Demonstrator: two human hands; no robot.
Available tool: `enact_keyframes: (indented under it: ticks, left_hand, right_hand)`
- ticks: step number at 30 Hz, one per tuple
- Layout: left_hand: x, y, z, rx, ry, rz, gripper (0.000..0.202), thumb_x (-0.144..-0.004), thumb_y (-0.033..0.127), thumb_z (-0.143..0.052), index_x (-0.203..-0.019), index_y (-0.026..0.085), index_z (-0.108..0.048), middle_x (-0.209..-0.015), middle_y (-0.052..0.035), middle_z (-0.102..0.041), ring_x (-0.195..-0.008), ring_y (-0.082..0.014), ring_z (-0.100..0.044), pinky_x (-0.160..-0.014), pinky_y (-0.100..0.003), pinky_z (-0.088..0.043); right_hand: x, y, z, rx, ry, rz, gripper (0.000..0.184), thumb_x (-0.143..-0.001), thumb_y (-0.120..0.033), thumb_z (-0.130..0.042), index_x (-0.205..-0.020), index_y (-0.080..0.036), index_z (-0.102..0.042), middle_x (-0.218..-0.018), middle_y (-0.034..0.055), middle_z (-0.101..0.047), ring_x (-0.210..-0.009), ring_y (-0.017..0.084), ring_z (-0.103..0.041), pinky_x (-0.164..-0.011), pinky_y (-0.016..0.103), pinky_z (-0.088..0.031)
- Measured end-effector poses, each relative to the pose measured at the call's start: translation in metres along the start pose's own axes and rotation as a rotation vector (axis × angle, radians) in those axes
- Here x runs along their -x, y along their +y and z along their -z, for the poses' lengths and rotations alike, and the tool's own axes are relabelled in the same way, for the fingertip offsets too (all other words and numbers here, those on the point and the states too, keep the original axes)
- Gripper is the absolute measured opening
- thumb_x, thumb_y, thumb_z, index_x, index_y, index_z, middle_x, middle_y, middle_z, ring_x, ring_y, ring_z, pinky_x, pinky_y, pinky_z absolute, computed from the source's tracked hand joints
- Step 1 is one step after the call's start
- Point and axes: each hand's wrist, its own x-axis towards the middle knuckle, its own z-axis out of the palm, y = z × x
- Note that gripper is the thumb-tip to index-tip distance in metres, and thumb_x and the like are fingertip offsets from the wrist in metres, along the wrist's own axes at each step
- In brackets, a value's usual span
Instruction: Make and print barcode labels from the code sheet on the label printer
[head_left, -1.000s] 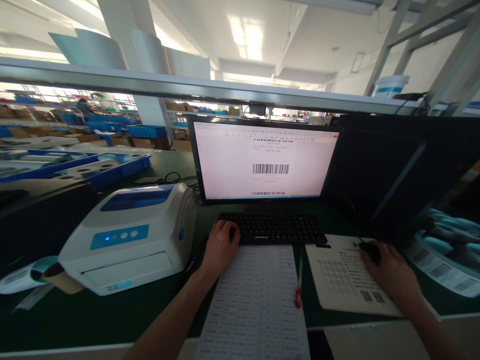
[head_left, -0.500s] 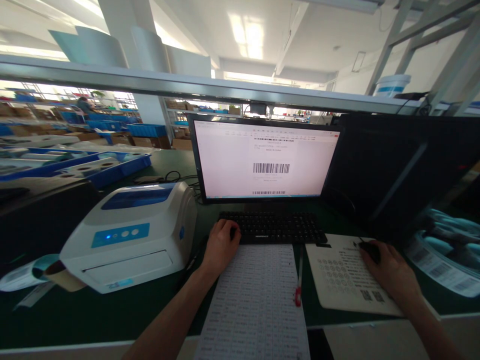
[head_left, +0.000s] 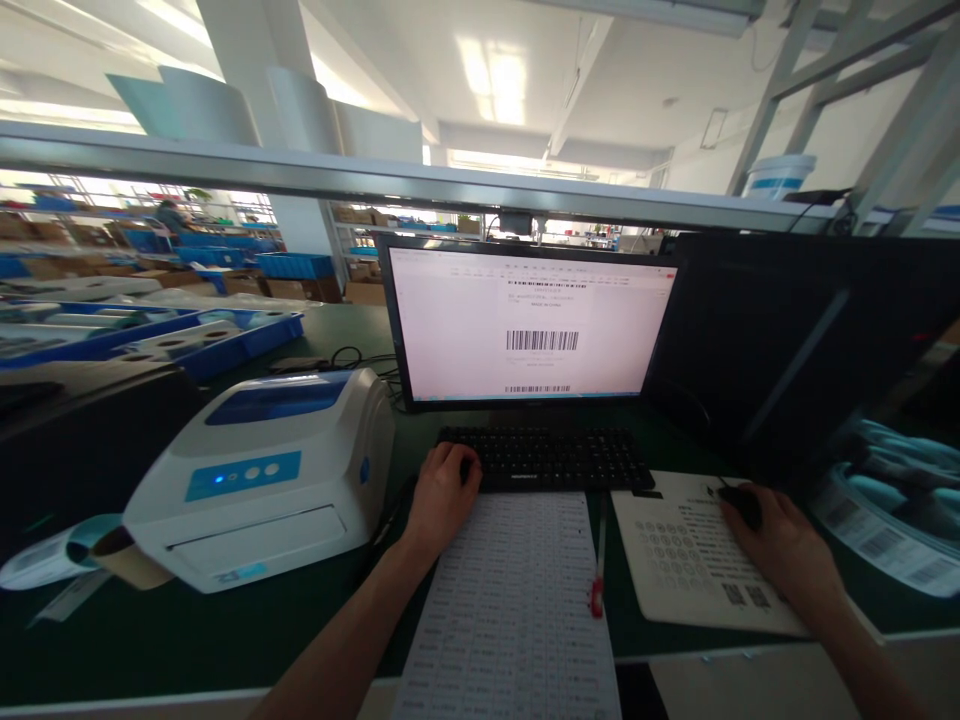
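My left hand [head_left: 444,498] rests on the left end of a black keyboard [head_left: 559,462]. Its fingers curve over the keys, with a gap between thumb and forefinger, and it holds nothing that I can see. Far to the right, my right hand [head_left: 787,545] is wrapped over a black computer mouse [head_left: 742,505], partly hidden by the fingers. The mouse sits on a pale printed mouse pad [head_left: 675,560]. Behind the keyboard stands a monitor [head_left: 450,330] with barcode labels on its screen. A printed sheet [head_left: 517,610] full of rows lies below the keyboard.
On the left sits a white label printer [head_left: 255,500] with a blue light lit. Label rolls [head_left: 94,540] lie beside it, and a coil of printed labels [head_left: 885,530] stands far right. Blue trays [head_left: 247,345] hold more rolls. A red-tipped pen-like thing [head_left: 597,598] lies on the sheet's edge.
Both hands keep the same places on the keyboard and mouse. The whole view has shifted very slightly; the screen shows the same barcodes.
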Motion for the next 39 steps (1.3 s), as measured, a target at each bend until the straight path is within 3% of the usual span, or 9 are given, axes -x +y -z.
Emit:
enact_keyframes:
  ticks: [39]
  left_hand:
    - [0.0008, -0.0033, -0.0003, -0.015, 0.022, -0.004, 0.012, -0.094, 0.013, -0.056, -0.097, 0.023, -0.062, -0.102, -0.009, -0.062, -0.1, -0.0326, -0.061, -0.092, -0.05, -0.053]
  right_hand:
    - [-0.0007, -0.0009, 0.0005, -0.008, -0.011, -0.018, 0.062, -0.096, -0.068, -0.037, -0.133, -0.023, -0.059, -0.127, 0.0122, -0.065, -0.111, 0.034, -0.066, -0.088, 0.05, -0.057]
